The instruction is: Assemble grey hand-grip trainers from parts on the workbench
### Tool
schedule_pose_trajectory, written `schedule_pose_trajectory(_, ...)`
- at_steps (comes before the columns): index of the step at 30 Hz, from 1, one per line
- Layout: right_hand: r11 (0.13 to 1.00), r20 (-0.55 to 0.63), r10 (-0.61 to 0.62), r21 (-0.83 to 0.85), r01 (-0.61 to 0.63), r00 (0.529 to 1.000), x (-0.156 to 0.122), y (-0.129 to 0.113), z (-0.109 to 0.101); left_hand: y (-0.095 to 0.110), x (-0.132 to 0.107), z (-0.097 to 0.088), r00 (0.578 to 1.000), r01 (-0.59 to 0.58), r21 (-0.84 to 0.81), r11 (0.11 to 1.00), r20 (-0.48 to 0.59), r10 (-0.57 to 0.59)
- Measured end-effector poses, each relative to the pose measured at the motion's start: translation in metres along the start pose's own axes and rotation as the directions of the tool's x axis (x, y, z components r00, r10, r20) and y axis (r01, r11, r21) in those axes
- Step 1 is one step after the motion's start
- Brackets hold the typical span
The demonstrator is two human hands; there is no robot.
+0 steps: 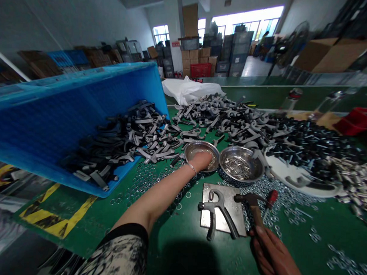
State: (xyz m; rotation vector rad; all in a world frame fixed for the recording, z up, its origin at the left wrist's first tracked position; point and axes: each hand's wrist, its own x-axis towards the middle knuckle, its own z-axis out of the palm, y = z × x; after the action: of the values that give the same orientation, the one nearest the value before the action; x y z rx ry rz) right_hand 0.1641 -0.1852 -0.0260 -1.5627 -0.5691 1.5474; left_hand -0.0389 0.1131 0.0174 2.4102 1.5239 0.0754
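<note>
My left hand (204,160) reaches down into a steel bowl (194,147) of small metal parts; its fingertips are hidden among them. My right hand (274,250) is closed around the wooden handle of a hammer (256,211), whose head rests near the right edge of a flat metal plate (234,220). Lying on that plate is a grey and black hand gripper (214,210), its two handles spread apart, with a small spring at its upper left. A second steel bowl (240,166), holding small metal pins, stands beside the first.
A tipped blue crate (79,91) spills grey handles (159,134) at left. More handles (218,112) are heaped at the back. Rings, nuts and a red-handled screwdriver (272,198) lie around. A white tray (287,172), black parts (316,145) and metal pieces (356,179) fill the right.
</note>
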Motion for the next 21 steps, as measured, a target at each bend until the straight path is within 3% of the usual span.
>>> schedule_pose_trajectory(5,1.0,0.073,-0.004,-0.021,0.005,0.997,0.007,0.004,-0.003,-0.013,-0.008,0.008,0.998,0.05,-0.015,0.999,-0.046,-0.051)
schedule_pose_trajectory(15,0.998,0.07,-0.055,-0.008,0.056,0.996,0.002,-0.001,0.004,-0.007,-0.015,-0.008,0.96,0.01,-0.268,0.963,-0.267,-0.085)
schedule_pose_trajectory(18,0.997,0.056,-0.072,-0.011,0.073,0.996,0.001,-0.002,0.007,0.0,-0.038,-0.011,0.956,-0.067,-0.342,0.937,-0.29,-0.038)
schedule_pose_trajectory(21,0.998,0.06,-0.067,0.0,0.067,0.996,0.003,0.0,0.006,0.01,-0.079,-0.001,0.968,-0.191,-0.509,0.839,-0.239,0.076)
